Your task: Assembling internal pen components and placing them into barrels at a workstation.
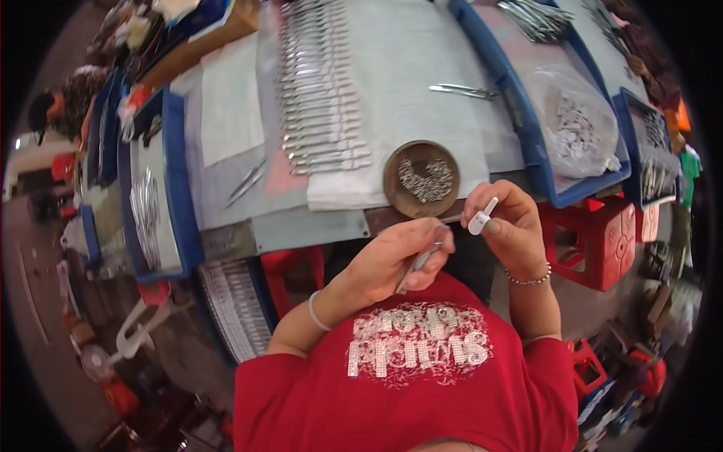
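My left hand (397, 257) is shut on a slim metal tool (419, 262), its tip pointing right toward my other hand. My right hand (506, 223) pinches a small white plastic cap (482, 218) between thumb and fingers, close to the tool's tip. Both hands are held just in front of the table edge, above my red shirt. Right behind them stands a round brown dish (421, 179) holding several small metal pieces. A long row of finished metal tools (320, 90) lies on a white cloth beyond the dish.
A blue tray (539, 154) at the right holds a clear bag of small white parts (576, 128) and more tools. Another blue tray (175, 188) with metal pieces sits at the left. Loose tweezers (463, 91) lie on the cloth. A red plastic stool (602, 241) stands at the right.
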The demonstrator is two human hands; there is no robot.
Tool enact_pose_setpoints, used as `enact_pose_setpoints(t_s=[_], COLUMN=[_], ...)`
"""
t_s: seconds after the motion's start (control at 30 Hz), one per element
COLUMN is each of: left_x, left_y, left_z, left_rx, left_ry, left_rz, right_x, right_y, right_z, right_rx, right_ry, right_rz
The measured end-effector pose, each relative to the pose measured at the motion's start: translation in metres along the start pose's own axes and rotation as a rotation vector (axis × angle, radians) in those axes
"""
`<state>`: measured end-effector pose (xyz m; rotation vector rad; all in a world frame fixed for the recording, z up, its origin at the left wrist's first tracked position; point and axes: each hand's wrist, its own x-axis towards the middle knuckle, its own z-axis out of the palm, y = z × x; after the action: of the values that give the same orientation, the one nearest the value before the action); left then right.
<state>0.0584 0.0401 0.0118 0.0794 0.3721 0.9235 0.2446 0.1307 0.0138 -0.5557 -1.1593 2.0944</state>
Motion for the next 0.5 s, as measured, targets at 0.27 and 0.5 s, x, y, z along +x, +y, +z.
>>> enact_pose_setpoints(t_s=[0.27, 0.5], left_x=[-0.022, -0.03], left_y=[-0.005, -0.01], left_z=[-0.016, -0.016], left_rx=[-0.207, -0.35], left_ry=[-0.064, -0.048], left_rz=[-0.049, -0.04], right_x=[0.018, 0.02], right_y=[0.037, 0.061], right_z=[0.027, 0.036], right_rx=[0.218, 0.361], right_ry=[-0.032, -0.12], right_rz=[0.093, 0.141])
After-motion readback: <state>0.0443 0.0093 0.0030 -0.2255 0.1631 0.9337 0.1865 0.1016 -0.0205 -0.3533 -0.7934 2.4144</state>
